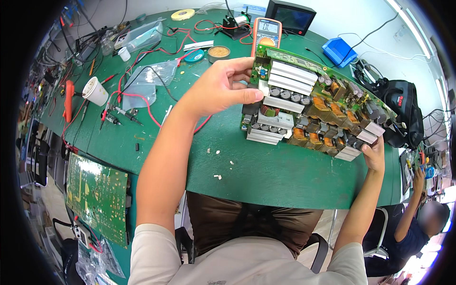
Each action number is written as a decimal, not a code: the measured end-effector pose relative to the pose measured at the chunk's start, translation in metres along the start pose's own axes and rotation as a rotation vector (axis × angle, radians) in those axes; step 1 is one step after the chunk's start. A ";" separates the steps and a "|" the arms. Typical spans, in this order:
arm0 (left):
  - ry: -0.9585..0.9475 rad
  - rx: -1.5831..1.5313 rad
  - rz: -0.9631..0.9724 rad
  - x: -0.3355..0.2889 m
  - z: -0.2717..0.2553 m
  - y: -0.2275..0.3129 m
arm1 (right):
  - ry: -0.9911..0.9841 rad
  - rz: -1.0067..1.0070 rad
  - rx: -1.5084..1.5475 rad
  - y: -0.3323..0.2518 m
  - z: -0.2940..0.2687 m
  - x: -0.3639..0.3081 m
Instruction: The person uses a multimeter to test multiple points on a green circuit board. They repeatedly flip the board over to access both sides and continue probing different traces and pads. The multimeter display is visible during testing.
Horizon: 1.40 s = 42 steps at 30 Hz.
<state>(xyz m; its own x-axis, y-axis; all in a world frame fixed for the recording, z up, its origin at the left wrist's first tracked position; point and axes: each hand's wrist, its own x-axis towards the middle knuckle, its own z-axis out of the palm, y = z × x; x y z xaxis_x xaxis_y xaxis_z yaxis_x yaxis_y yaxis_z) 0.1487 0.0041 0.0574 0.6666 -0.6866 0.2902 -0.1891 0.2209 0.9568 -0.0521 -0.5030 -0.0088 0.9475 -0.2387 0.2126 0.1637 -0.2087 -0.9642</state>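
A large green circuit board is raised on edge above the green table, its component side toward me. Silver heat sinks, round capacitors and copper-wound coils crowd its face. At its upper left corner, my left hand is closed on the edge, thumb in front and fingers partly hidden behind. The lower right corner sits in my right hand, with the thumb on the front and the other fingers mostly out of sight behind the board. Just beyond the board's top edge stands an orange multimeter with a lit display.
Left of me lies another green board. A white paper cup, an orange-handled tool, red test leads and clear plastic bags spread over the left side. Farther back are a solder tin, blue bin and black bag. Another person sits at right.
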 end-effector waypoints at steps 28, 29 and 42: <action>0.040 0.422 0.172 -0.007 0.034 0.015 | -0.033 0.280 -0.305 -0.032 -0.041 -0.022; 0.040 0.431 0.168 -0.006 0.034 0.015 | -0.011 0.177 -0.240 -0.036 -0.040 -0.031; 0.010 0.471 0.137 -0.004 0.033 0.021 | 0.530 -0.526 -0.776 -0.189 -0.010 -0.072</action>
<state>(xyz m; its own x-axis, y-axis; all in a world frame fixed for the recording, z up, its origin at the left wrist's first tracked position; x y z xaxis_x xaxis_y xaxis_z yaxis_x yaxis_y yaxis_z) 0.1179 -0.0115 0.0773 0.6194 -0.6658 0.4159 -0.5794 -0.0303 0.8145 -0.1544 -0.4559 0.1592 0.5385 -0.2850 0.7930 0.1208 -0.9052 -0.4073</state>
